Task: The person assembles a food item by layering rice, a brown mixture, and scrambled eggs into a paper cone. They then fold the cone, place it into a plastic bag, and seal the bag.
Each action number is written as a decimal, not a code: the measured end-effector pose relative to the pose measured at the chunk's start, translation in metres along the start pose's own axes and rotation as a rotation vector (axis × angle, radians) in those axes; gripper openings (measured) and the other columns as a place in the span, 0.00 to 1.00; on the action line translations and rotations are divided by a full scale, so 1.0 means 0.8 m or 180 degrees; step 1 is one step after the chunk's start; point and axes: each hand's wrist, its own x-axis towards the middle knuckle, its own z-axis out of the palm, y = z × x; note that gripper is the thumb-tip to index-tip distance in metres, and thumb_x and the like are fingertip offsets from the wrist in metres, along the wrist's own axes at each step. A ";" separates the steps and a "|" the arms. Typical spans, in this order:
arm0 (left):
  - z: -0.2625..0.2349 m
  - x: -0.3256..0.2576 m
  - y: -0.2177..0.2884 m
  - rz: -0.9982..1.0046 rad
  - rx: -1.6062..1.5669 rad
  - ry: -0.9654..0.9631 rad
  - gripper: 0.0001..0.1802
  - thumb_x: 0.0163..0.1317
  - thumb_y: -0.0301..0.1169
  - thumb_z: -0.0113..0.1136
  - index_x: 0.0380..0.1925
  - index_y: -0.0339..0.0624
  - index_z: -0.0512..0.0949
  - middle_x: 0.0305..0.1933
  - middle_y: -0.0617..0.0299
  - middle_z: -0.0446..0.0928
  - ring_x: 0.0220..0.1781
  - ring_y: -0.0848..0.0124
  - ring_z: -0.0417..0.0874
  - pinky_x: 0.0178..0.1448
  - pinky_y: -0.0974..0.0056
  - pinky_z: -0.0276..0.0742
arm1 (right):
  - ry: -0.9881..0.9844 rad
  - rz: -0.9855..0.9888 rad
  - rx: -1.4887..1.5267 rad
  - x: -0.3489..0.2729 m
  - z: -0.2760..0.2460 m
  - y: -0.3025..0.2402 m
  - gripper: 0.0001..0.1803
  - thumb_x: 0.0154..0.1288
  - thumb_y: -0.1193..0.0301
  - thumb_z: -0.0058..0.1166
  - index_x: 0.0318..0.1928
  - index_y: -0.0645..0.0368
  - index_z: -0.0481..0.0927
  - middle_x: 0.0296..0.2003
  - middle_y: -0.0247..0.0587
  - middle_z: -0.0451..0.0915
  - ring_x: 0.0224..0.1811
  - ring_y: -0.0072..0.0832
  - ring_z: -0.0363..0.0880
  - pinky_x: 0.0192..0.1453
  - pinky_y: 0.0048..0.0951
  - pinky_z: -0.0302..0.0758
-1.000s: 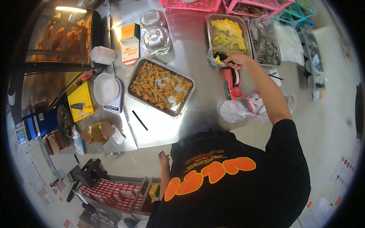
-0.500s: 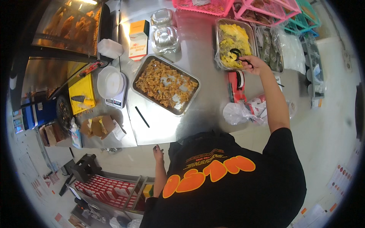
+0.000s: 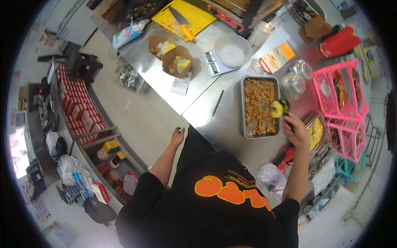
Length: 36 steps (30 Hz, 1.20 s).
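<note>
Hands (image 3: 296,133) near a steel counter (image 3: 229,111), pale tiled floor (image 3: 138,111), pink baskets (image 3: 345,117)

Black scoop (image 3: 284,105), yellow scooped food (image 3: 277,110), brown pieces (image 3: 255,103), silver tray (image 3: 243,108), orange-on-black shirt (image 3: 182,221)

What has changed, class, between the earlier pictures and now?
The right hand, holding the black scoop throughout, has carried yellow food leftward from the yellow batch to the right edge of the brown-food tray. The view has turned. The left hand stays lowered.

One head-worn fisheye looks steeply down; torso (image 3: 206,213) near; counter (image 3: 229,111) beyond.
</note>
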 end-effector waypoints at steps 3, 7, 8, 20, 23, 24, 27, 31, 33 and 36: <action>-0.017 0.011 -0.031 -0.0217 -0.0333 0.0123 0.34 0.65 0.52 0.50 0.59 0.32 0.68 0.51 0.39 0.77 0.56 0.48 0.78 0.61 0.54 0.71 | -0.0827 0.0429 -0.0121 0.038 0.142 -0.017 0.04 0.71 0.70 0.47 0.38 0.51 0.66 0.18 0.28 0.64 0.15 0.15 0.58 0.18 0.17 0.54; -0.047 0.024 -0.087 -0.0686 -0.0602 0.0214 0.33 0.66 0.52 0.49 0.60 0.34 0.67 0.53 0.39 0.76 0.59 0.49 0.76 0.63 0.55 0.69 | -0.1928 0.0601 -0.0292 0.117 0.275 -0.023 0.04 0.71 0.69 0.47 0.39 0.50 0.66 0.19 0.27 0.64 0.15 0.14 0.58 0.19 0.16 0.53; -0.056 0.027 -0.101 -0.0818 -0.0700 0.0259 0.33 0.66 0.52 0.50 0.59 0.34 0.67 0.54 0.38 0.76 0.60 0.49 0.75 0.64 0.55 0.69 | -0.1947 0.0541 -0.0381 0.134 0.305 -0.025 0.04 0.71 0.69 0.47 0.39 0.50 0.66 0.19 0.27 0.64 0.15 0.14 0.57 0.19 0.16 0.53; -0.105 0.046 -0.218 -0.1549 -0.1371 0.0470 0.32 0.66 0.52 0.50 0.55 0.33 0.71 0.57 0.39 0.73 0.61 0.49 0.74 0.64 0.54 0.68 | -0.0283 -0.2759 -0.5790 0.276 0.436 -0.002 0.27 0.63 0.67 0.51 0.64 0.49 0.66 0.29 0.55 0.80 0.37 0.51 0.80 0.42 0.50 0.75; -0.106 0.066 -0.197 -0.1395 -0.1531 0.0456 0.32 0.65 0.52 0.50 0.55 0.33 0.71 0.57 0.39 0.74 0.61 0.50 0.74 0.63 0.55 0.68 | -0.0202 -0.2954 -0.6323 0.269 0.443 0.003 0.27 0.63 0.67 0.50 0.63 0.48 0.67 0.28 0.51 0.80 0.33 0.48 0.81 0.38 0.47 0.77; -0.105 0.072 -0.185 -0.1347 -0.1537 0.0444 0.32 0.65 0.52 0.50 0.55 0.33 0.71 0.57 0.39 0.74 0.60 0.50 0.75 0.63 0.55 0.68 | -0.0170 -0.3011 -0.6431 0.268 0.444 0.003 0.27 0.63 0.68 0.50 0.63 0.47 0.67 0.28 0.51 0.80 0.32 0.47 0.81 0.37 0.47 0.77; -0.110 0.081 -0.152 -0.1178 -0.1491 0.0399 0.31 0.66 0.52 0.50 0.55 0.34 0.72 0.56 0.40 0.75 0.60 0.51 0.75 0.63 0.55 0.69 | -0.0196 -0.3097 -0.6796 0.267 0.442 0.001 0.27 0.62 0.69 0.49 0.64 0.47 0.66 0.29 0.50 0.81 0.30 0.47 0.81 0.34 0.47 0.77; -0.132 0.085 -0.109 -0.1022 -0.1386 0.0425 0.30 0.66 0.49 0.51 0.54 0.33 0.72 0.55 0.41 0.76 0.58 0.51 0.77 0.61 0.56 0.71 | -0.0114 -0.2970 -0.6700 0.254 0.447 0.004 0.27 0.62 0.71 0.49 0.64 0.48 0.66 0.28 0.50 0.81 0.29 0.46 0.81 0.33 0.47 0.76; -0.152 0.079 -0.073 -0.0617 -0.1132 0.0681 0.27 0.65 0.46 0.54 0.54 0.33 0.72 0.54 0.41 0.76 0.56 0.53 0.78 0.59 0.57 0.72 | -0.0086 -0.3008 -0.6400 0.244 0.446 0.003 0.28 0.62 0.72 0.49 0.64 0.48 0.66 0.28 0.51 0.80 0.29 0.46 0.81 0.33 0.46 0.76; -0.179 0.079 0.001 0.0232 -0.1158 0.1246 0.22 0.64 0.37 0.57 0.52 0.33 0.73 0.49 0.45 0.77 0.49 0.57 0.81 0.54 0.58 0.75 | -0.0186 -0.3023 -0.5725 0.252 0.421 0.014 0.28 0.64 0.73 0.50 0.65 0.49 0.64 0.26 0.49 0.80 0.27 0.44 0.80 0.31 0.42 0.74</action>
